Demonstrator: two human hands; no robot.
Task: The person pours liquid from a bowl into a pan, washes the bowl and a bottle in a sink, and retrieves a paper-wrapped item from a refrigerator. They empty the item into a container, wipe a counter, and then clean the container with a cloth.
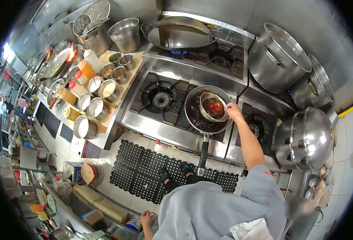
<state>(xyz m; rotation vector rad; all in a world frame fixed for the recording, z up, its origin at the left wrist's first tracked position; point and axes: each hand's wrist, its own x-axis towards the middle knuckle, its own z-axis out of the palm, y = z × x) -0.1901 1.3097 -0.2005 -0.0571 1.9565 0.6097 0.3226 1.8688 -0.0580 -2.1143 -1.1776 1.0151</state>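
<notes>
My right hand [235, 112] pinches the rim of a small metal bowl [203, 109]. Reddish-brown liquid shows inside the bowl, which is within the frying pan's outline. Whether its base touches the pan is hidden. Dark, bubbly liquid lies around it in the frying pan [189, 94], which stands on the front burner with its black handle [203, 154] pointing towards my body. Low at my side hangs my left hand [146, 219], its fingers loosely bent and nothing visible in them, near the counter with containers.
A large wok [180, 35] sits over a blue flame behind. Tall steel pots [278, 60] and a domed steamer [304, 138] stand to the right. Left of the stove are squeeze bottles [67, 96] and several metal cups [85, 127]. A black mat [138, 170] covers the floor.
</notes>
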